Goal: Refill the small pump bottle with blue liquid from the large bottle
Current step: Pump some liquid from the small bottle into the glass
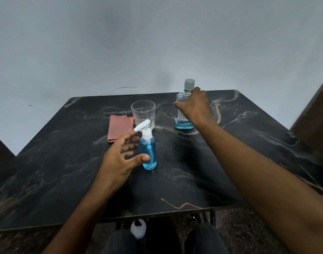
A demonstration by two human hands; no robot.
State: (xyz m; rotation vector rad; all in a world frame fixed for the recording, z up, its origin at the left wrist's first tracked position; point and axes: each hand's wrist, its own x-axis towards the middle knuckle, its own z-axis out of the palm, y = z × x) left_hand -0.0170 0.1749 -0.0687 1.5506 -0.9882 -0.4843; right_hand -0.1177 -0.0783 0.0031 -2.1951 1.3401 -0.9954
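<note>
The small pump bottle (148, 153) stands upright mid-table, nearly full of blue liquid, with its white pump head on. My left hand (120, 158) is beside it on the left, fingers spread; the thumb tip lies against the bottle's lower side and a fingertip is near the pump nozzle. The large clear bottle (182, 107) stands upright farther back on the right, capped in grey, with only a little blue liquid at its bottom. My right hand (195, 107) is wrapped around its body from the right.
A clear drinking glass (143, 112) stands behind the pump bottle, with a folded pink cloth (119, 128) to its left. The black marble table (65, 171) reaches a grey wall. A white object (138, 229) lies under the table near my knees.
</note>
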